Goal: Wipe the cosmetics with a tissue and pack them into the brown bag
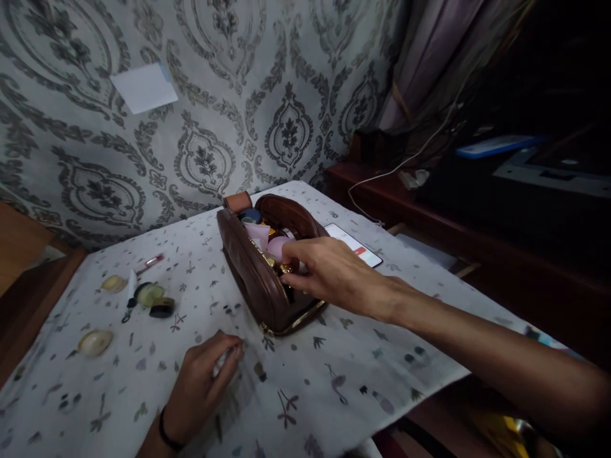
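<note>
A brown zip-up pouch (245,280) stands unzipped on the table, packed with small items. Among them are a pink tube (258,233), a round pink item (277,248) and a dark blue lid (251,216). My right hand (334,270) reaches into the pouch from the right, its thumb and fingers closing around a small gold-coloured item (285,270) that is partly hidden. On the tablecloth in front of the pouch rests my left hand (205,372), with a dark band at the wrist. Its fingers are curled towards the thumb, and no object shows in them.
Left of the pouch lie an open jar (149,294), a dark lid (162,308), two shell-like pale pieces (95,343) and a slim clear-and-red tube (150,262). A phone (353,245) lies behind my right hand. A white cable (405,166) hangs at the right near an open drawer (424,250).
</note>
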A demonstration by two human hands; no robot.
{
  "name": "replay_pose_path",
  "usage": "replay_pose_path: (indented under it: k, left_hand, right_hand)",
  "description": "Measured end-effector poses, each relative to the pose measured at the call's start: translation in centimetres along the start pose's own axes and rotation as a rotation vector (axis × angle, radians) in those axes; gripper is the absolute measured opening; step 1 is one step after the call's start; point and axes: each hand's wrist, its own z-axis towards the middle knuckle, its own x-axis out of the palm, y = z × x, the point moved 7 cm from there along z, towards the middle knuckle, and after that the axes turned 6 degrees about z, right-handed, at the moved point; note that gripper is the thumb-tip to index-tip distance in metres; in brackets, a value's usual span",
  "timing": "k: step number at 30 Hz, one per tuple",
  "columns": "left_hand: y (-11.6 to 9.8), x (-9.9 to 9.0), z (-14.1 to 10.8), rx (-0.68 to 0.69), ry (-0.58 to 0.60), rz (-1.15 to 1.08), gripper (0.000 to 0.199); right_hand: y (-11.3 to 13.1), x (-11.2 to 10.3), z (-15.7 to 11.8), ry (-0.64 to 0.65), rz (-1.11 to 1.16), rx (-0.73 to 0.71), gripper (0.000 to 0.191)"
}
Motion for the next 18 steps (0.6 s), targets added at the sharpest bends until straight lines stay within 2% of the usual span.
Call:
replay_pose_path:
  k: [7,14,18]
  left_hand:
    - [0.9,-0.1,-0.2,-0.062,-0.015,-0.037,0.016]
    - [1.7,0.0,-0.4,-0.084,-0.029,-0.037,0.016]
    - [1.9,0.1,-0.5,-0.083,-0.015,-0.033,0.018]
  right_hand:
    - [0.2,0.0,-0.1,0.013,-0.023,0.048,0.009]
    - [-0.2,0.0,-0.6,-0.048,0.054,0.081,0.009]
    - [-0.1,-0.2,-0.5,0.007,0.112,0.091,0.006]
